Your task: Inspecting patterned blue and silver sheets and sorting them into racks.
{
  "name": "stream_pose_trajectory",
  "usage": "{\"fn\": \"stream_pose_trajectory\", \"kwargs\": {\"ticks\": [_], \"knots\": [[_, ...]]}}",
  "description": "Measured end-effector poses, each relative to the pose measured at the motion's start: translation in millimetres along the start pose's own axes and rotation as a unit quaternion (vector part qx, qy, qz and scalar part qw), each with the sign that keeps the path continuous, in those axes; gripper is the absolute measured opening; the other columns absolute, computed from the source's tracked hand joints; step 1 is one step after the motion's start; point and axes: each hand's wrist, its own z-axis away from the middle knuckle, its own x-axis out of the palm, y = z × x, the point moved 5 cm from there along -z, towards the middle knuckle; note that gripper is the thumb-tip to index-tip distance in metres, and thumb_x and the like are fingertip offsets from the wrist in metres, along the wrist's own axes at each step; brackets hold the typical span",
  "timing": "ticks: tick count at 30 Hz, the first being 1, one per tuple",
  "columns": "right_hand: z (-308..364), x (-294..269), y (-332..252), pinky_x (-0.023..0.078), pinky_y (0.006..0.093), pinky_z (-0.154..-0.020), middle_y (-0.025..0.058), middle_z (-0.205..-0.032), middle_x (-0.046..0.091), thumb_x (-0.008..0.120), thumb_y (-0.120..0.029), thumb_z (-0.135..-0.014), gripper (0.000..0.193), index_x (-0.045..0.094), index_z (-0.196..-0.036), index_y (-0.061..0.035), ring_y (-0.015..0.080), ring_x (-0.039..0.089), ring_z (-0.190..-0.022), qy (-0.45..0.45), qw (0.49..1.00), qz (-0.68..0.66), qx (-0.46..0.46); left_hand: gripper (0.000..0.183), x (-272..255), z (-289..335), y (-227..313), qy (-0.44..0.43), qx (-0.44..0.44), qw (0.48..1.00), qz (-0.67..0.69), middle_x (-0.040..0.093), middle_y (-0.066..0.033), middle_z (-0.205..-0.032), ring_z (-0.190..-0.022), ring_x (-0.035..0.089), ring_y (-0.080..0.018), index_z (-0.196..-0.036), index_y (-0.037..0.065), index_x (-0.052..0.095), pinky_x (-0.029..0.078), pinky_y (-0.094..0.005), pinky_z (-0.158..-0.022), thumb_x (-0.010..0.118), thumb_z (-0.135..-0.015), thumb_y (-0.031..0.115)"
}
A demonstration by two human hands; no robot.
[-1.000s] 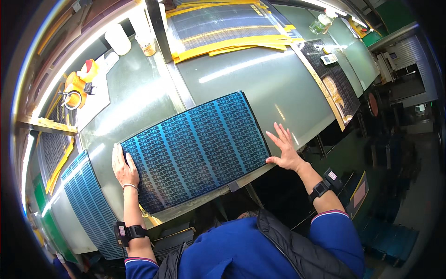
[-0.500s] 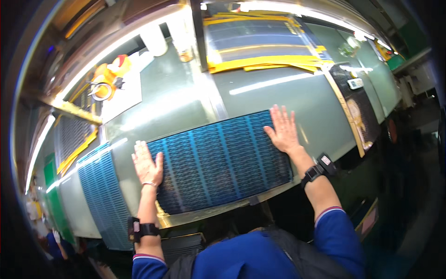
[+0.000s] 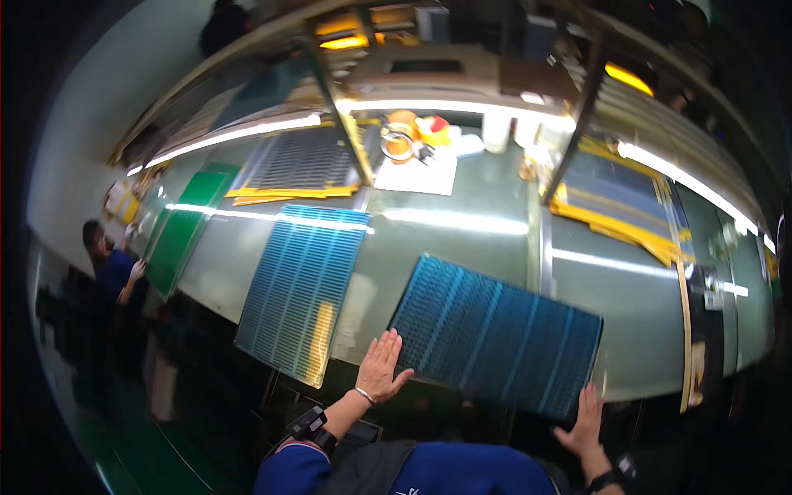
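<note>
Blue panel (image 3: pixel 499 338) — thin, rectangular, dark-edged — is lying face up on the grey-green table (image 3: pixel 487 256). Several lighter blue bands are running across it between the long edges, with fine dark patterning filling the strips in between. It's sitting skewed, right end coming nearer the table's front edge than the left. Near right corner is showing too dark to tell any overhang.
</note>
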Motion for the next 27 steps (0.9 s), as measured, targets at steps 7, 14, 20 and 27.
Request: {"fn": "stream_pose_trajectory", "kwargs": {"ticks": [7,14,20,27], "knots": [[19,5,6,0.026,0.0522,-0.107,0.0146,-0.128,0.049,0.058,-0.002,-0.072,0.046,0.058,-0.116,-0.0138,0.0331,0.045,-0.122,0.096,0.982,0.068,-0.15,0.028,-35,9,-37,0.162,-0.033,0.976,0.144,0.058,-0.0189,-0.118,-0.111,0.054,-0.0336,-0.108,0.005,0.061,0.04,-0.0425,-0.097,0.059,-0.083,0.017],[-102,-175,-62,0.047,0.04,-0.094,0.0078,-0.107,0.065,0.062,-0.01,-0.082,0.018,0.066,-0.099,-0.0111,0.024,0.061,-0.105,0.238,0.896,0.183,-0.328,0.033,-42,100,-138,0.311,-0.262,0.912,0.048,0.055,-0.0222,-0.121,-0.11,0.052,-0.0387,-0.108,-0.003,0.059,0.04,-0.0431,-0.096,0.057,-0.077,0.004],[-119,-356,-9,0.053,0.0295,-0.066,0.0083,-0.08,0.066,0.068,-0.015,-0.083,0.014,0.063,-0.088,-0.0028,0.0129,0.064,-0.08,0.654,0.73,-0.119,-0.159,0.056,-57,119,-67,0.178,-0.116,0.969,-0.129,0.044,-0.0215,-0.133,-0.126,0.039,-0.0352,-0.127,0.003,0.049,0.026,-0.0458,-0.108,0.058,-0.075,0.02],[-295,-398,22,0.059,0.0332,-0.066,0.0106,-0.096,0.061,0.065,-0.016,-0.085,0.028,0.056,-0.105,0.0018,0.0194,0.064,-0.079,0.555,0.569,-0.606,0.011,0.056,-10,116,-121,0.159,-0.144,0.957,-0.193,0.049,-0.0147,-0.131,-0.121,0.044,-0.0352,-0.128,0.004,0.049,0.03,-0.0482,-0.105,0.052,-0.072,0.006]]}}
